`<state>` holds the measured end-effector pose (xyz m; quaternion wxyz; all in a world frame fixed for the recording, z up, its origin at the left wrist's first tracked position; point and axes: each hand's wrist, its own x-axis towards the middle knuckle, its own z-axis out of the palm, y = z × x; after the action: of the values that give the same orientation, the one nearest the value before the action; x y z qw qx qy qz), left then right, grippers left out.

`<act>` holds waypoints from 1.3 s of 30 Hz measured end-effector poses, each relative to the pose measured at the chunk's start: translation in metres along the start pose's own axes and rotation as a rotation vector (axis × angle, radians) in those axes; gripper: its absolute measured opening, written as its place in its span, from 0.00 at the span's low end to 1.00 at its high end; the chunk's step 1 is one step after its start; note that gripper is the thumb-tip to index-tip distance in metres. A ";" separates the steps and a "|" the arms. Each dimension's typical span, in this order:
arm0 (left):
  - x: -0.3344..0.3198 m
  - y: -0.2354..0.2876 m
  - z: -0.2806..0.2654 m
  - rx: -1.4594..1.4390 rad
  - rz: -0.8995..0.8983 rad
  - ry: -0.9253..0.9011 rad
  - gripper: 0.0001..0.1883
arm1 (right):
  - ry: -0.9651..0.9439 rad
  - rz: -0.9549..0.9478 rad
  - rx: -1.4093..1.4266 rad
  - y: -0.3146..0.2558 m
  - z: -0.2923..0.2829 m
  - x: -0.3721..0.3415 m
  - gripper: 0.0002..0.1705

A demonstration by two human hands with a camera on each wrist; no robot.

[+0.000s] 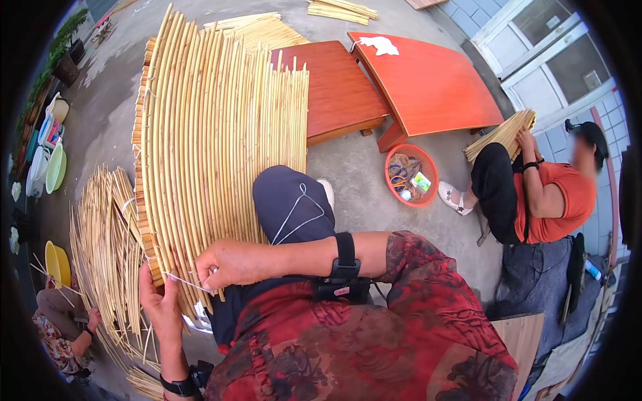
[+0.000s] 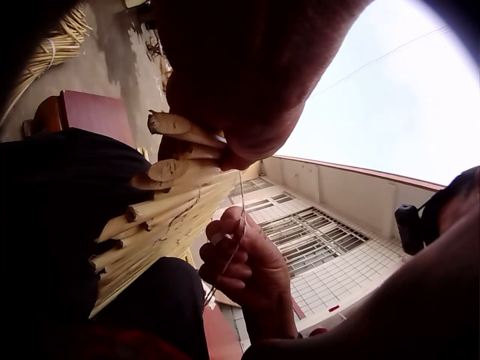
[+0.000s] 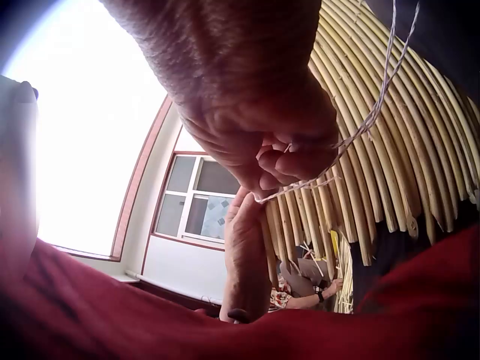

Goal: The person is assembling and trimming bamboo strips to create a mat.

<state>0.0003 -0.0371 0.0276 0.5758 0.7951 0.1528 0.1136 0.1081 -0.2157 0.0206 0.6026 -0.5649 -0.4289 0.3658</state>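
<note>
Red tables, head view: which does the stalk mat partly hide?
The darker left table; the brighter right table, bearing a white item, shows clear of the mat.

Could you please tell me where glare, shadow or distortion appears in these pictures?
Head view: fisheye bending, black curved border, yellow stick mat brightly lit; left wrist view: left hand dark against bright sky; right wrist view: white glare upper left, right hand shaded.

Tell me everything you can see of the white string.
The white string is thin and looks twisted from finer strands. One stretch runs straight between the left hand, at the edge of the sticks, and the right hand, whose fingers pinch it. A slack, doubled length lies over the dark trouser knee, with a loop at its end.
</note>
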 end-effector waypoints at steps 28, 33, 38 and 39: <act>-0.002 -0.006 -0.003 -0.113 -0.011 0.042 0.18 | 0.114 -0.473 -0.514 -0.024 0.013 0.014 0.04; -0.002 0.004 -0.005 0.080 0.081 -0.030 0.19 | 0.126 -0.730 -0.410 -0.037 0.016 0.031 0.05; -0.012 0.032 0.026 -0.371 0.126 0.069 0.21 | -0.074 -0.581 -0.215 -0.045 0.032 0.041 0.07; -0.012 0.030 0.024 -0.374 0.105 0.090 0.21 | -0.134 -0.410 -0.080 -0.044 0.036 0.042 0.08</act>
<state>0.0010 -0.0719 0.0483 0.6994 0.6753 0.1131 0.2051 0.0875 -0.1677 0.0688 0.6114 -0.4639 -0.5881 0.2551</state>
